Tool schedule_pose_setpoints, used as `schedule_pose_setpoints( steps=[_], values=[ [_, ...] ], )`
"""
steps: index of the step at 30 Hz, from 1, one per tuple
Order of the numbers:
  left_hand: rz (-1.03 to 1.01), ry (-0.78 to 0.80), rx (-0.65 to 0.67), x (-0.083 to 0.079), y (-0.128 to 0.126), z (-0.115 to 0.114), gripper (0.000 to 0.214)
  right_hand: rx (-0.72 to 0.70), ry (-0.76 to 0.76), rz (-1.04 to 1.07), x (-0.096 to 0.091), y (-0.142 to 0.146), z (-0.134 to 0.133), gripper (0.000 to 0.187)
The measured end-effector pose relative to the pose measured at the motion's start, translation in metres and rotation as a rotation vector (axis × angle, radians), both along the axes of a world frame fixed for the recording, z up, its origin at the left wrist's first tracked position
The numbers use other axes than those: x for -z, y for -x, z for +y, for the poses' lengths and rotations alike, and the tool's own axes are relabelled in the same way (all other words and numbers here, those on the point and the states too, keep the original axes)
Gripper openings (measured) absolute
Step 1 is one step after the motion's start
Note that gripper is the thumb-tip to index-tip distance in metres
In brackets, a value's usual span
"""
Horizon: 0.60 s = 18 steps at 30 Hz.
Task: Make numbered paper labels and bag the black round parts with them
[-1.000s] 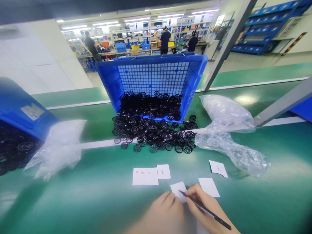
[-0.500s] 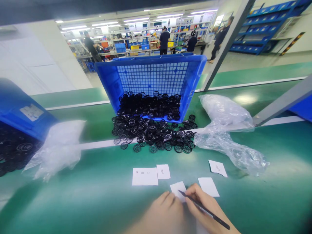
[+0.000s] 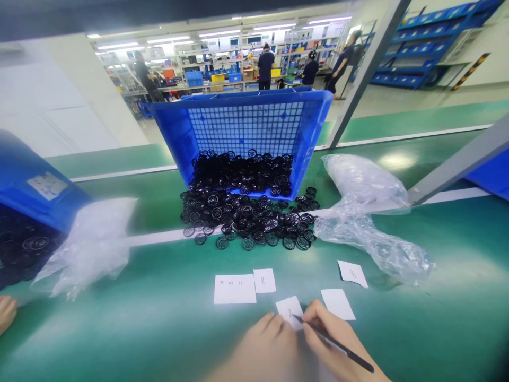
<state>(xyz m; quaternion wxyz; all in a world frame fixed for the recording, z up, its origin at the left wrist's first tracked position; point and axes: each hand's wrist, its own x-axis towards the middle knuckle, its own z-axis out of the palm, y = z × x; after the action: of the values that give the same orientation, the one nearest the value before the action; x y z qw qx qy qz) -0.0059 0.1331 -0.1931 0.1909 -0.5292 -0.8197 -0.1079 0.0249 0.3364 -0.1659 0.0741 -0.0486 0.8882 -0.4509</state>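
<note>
My right hand (image 3: pixel 338 345) grips a black pen (image 3: pixel 334 344) whose tip rests on a small white paper slip (image 3: pixel 289 309) with a mark on it. Fingers together, my left hand (image 3: pixel 266 347) lies flat on the green table, pressing the slip's near edge. Around it lie other white slips: a wider one (image 3: pixel 234 288), one marked 8 (image 3: pixel 264 280), a blank one (image 3: pixel 338 304) and another marked one (image 3: pixel 352 273). Beyond them a pile of black round plastic parts (image 3: pixel 246 217) spills from a tilted blue crate (image 3: pixel 242 132).
Crumpled clear plastic bags lie at right (image 3: pixel 369 212) and at left (image 3: pixel 91 244). A second blue crate (image 3: pixel 27 185) with black parts sits at far left. Another person's fingers (image 3: pixel 6 313) show at the left edge. Grey frame posts (image 3: pixel 366 69) cross the right side. People work in the background.
A pen mark has appeared on the slip under the pen tip. Fingers of another person have come into view at the left edge. The view shifted slightly.
</note>
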Motion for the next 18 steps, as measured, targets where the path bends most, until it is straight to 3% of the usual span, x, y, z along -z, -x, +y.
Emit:
schedule_pose_setpoints(
  steps=[6, 11, 14, 18],
  values=[
    [0.058, 0.006, -0.004, -0.007, 0.002, 0.000, 0.018, 0.247, 0.089, 0.175, 0.001, -0.005, 0.044, 0.021],
    [0.063, -0.207, -0.037, -0.003, 0.002, 0.002, 0.018, 0.442, 0.020, 0.114, -0.002, -0.014, 0.098, 0.020],
    [0.084, -0.198, -0.021, -0.003, 0.001, 0.015, 0.016, 0.415, 0.049, 0.058, 0.001, -0.020, 0.108, 0.023],
    [0.063, 0.021, 0.092, -0.011, 0.000, 0.050, 0.021, 0.308, 0.083, 0.034, 0.003, -0.023, 0.098, 0.021]
  ],
)
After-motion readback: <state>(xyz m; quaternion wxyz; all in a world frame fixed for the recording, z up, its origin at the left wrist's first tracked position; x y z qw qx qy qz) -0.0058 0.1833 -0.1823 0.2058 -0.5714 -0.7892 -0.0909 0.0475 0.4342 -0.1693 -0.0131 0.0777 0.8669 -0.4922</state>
